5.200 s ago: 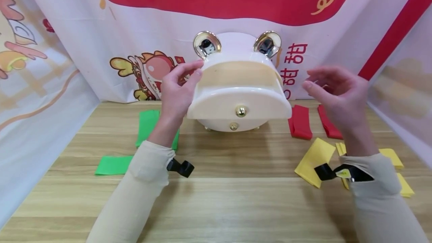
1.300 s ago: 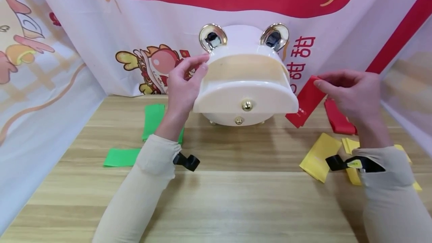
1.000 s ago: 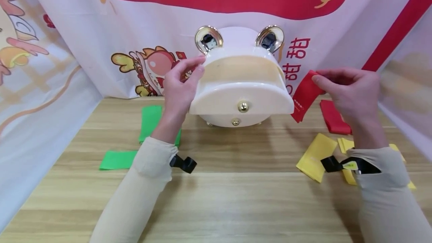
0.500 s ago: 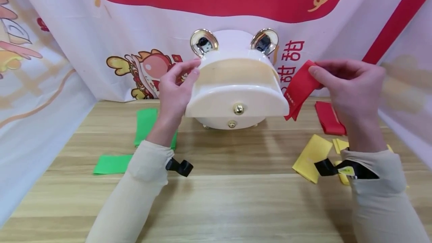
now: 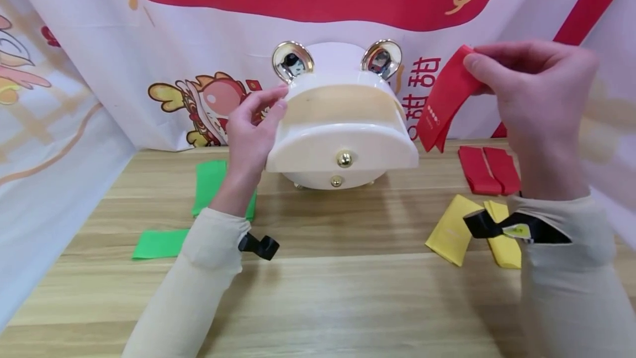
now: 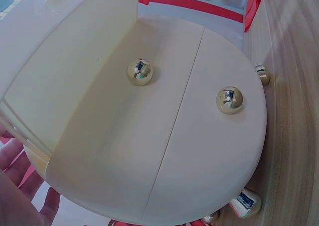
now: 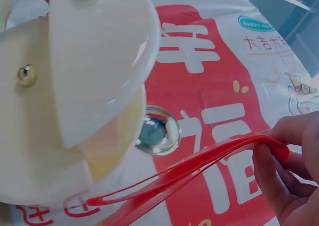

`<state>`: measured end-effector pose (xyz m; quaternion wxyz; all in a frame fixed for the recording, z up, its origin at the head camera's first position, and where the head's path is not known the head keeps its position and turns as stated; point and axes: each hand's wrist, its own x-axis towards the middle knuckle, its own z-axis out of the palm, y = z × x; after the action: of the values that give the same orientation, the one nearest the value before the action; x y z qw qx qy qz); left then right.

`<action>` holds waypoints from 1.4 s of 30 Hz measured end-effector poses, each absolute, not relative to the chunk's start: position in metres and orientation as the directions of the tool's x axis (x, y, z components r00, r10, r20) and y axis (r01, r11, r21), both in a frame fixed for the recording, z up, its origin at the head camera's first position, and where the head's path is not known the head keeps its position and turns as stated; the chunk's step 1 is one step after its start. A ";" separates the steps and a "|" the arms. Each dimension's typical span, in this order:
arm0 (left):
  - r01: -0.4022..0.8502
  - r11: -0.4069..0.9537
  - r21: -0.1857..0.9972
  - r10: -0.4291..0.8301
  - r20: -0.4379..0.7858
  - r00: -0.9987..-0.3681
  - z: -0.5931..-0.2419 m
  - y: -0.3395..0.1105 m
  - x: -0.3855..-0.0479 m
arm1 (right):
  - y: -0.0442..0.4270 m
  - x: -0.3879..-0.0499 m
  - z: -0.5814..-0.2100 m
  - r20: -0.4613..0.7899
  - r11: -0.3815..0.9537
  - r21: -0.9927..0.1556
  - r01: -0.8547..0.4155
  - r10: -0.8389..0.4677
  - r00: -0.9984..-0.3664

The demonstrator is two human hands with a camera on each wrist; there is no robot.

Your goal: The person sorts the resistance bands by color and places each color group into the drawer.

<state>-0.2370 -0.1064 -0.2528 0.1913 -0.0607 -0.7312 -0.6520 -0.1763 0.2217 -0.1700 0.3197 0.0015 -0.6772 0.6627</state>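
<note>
In the head view a cream rounded box with gold knobs and two gold-rimmed round eyes stands at the back of the table, its upper compartment tipped out. My left hand touches the left side of that compartment with thumb and fingers; the left wrist view shows its fingers by the box's edge. My right hand, raised right of the box, pinches one end of a folded red cloth strip, which hangs down toward the box. In the right wrist view the strip extends from the pinching fingers, apart from the box.
Two folded red pieces lie right of the box, with yellow pieces nearer the front. Green pieces lie at the left, partly behind my left arm. A printed curtain hangs behind the box.
My right hand has picked up a red strip from the table and lifted it up and to the right over the last second. The left hand stays at the box.
</note>
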 end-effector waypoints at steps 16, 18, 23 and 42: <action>0.349 0.147 0.926 -0.167 0.371 -0.914 -0.252 -0.110 -0.238 | 0.180 -0.173 -0.130 0.628 0.278 -0.778 -0.563 0.336 -0.702; 0.346 0.148 0.926 -0.169 0.368 -0.914 -0.252 -0.110 -0.238 | 0.174 -0.175 -0.131 0.635 0.256 -0.773 -0.581 0.327 -0.700; 0.345 0.150 0.927 -0.169 0.368 -0.914 -0.253 -0.110 -0.238 | 0.165 -0.181 -0.136 0.643 0.222 -0.765 -0.604 0.313 -0.699; 0.352 0.159 0.922 -0.155 0.376 -0.914 -0.255 -0.108 -0.238 | 0.173 -0.188 -0.158 0.634 0.398 -0.764 -0.508 0.315 -0.706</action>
<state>-0.2377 -0.1083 -0.2548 0.1966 -0.0669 -0.7354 -0.6450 -0.1875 0.1733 -0.1576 0.3776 0.0648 -0.7460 0.5447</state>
